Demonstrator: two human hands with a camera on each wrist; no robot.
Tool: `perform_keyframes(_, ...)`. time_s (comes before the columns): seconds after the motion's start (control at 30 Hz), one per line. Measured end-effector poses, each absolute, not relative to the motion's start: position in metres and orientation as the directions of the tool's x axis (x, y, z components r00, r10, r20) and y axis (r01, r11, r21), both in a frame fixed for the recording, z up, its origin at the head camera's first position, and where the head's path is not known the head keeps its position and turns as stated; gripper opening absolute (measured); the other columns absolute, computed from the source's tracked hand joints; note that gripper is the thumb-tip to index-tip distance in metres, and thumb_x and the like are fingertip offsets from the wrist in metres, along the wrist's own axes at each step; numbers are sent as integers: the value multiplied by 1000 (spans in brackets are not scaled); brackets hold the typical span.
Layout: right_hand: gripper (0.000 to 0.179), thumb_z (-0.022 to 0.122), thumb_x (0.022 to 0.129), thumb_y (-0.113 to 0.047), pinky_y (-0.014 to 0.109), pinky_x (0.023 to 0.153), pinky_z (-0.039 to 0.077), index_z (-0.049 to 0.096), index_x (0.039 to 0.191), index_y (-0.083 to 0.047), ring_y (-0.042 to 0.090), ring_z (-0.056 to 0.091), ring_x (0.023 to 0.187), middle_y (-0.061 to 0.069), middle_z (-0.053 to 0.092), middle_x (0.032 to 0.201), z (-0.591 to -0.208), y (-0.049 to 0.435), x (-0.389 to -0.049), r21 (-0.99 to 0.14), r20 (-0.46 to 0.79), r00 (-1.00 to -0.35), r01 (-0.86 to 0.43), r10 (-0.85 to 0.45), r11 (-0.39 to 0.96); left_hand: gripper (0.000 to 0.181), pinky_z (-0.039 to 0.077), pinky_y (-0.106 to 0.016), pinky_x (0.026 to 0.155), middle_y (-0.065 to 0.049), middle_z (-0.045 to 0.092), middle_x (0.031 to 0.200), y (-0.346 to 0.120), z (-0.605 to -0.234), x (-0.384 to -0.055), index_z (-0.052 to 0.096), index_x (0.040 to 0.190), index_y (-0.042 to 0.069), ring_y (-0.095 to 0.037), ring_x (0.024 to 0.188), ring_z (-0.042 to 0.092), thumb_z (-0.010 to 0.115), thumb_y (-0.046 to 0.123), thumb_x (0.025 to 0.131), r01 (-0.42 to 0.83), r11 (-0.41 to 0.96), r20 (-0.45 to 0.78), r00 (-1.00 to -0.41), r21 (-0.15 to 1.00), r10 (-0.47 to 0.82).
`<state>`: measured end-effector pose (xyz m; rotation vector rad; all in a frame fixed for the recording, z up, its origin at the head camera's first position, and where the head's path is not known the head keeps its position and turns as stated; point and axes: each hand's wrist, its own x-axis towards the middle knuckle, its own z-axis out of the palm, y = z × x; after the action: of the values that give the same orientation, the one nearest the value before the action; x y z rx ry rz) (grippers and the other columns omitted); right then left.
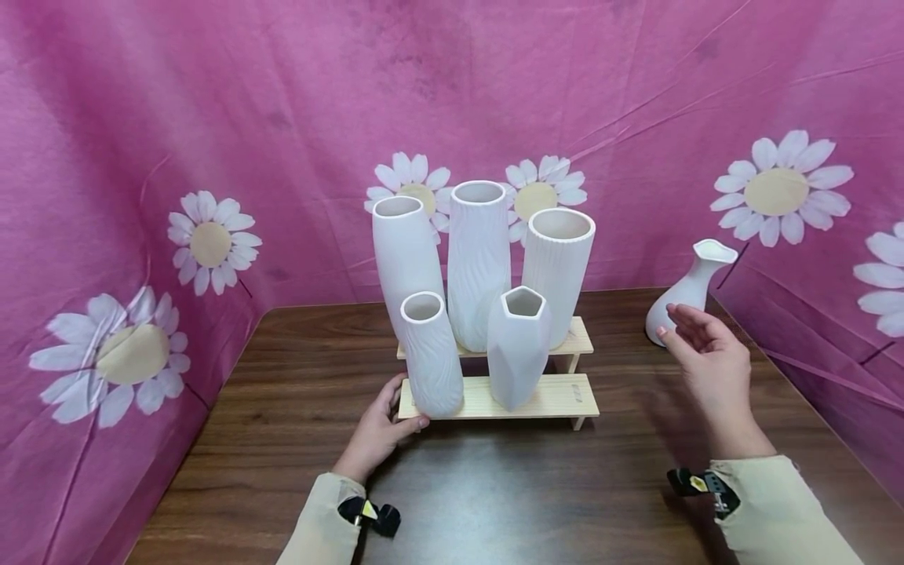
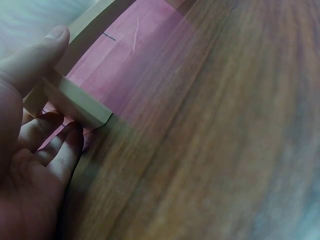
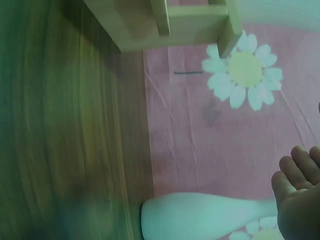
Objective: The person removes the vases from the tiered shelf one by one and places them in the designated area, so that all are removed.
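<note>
In the head view, my left hand (image 1: 380,430) grips the left end of a two-step wooden stand (image 1: 558,396). The thumb lies along the front edge of its lower board, while the fingers curl behind the stand's leg (image 2: 82,102) in the left wrist view. My right hand (image 1: 716,373), fingers loosely bent and holding nothing, is at a white narrow-necked vase (image 1: 681,298) on the table's right side; it overlaps the vase's lower part. On the lower board stand a small ribbed vase (image 1: 434,361) and a faceted vase (image 1: 519,353).
The upper board bears a smooth tall vase (image 1: 406,263), a wavy tall vase (image 1: 480,267) and a fluted cylinder vase (image 1: 561,267). All rests on a dark wooden table (image 1: 282,439). A pink cloth (image 1: 304,118) with printed daisies hangs around its back and sides.
</note>
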<state>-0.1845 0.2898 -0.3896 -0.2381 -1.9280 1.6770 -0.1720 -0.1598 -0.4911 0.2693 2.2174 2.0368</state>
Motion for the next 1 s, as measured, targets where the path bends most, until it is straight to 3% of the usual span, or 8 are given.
perform_keyframes(0.4,43,74,86,6,11,92,46,63,128,4,0,63,111,-10,70,115,-390,264,-168,-935,352,-860,-308,370,174,83,54,-23,81,-21,55,140,-160,-493,-172,35,151,4,-20,105,62,80,-4,81,51,102,30,-980,993,198)
perform_keyframes(1.0,41,71,89,7,16,96,47,59,128,10,7,63,115,-1,69,123,-393,226,-153,-885,455,-874,-423,170,192,83,55,-23,80,-22,55,140,-160,-493,-173,34,151,5,-16,102,63,79,-5,82,53,90,33,-978,995,206)
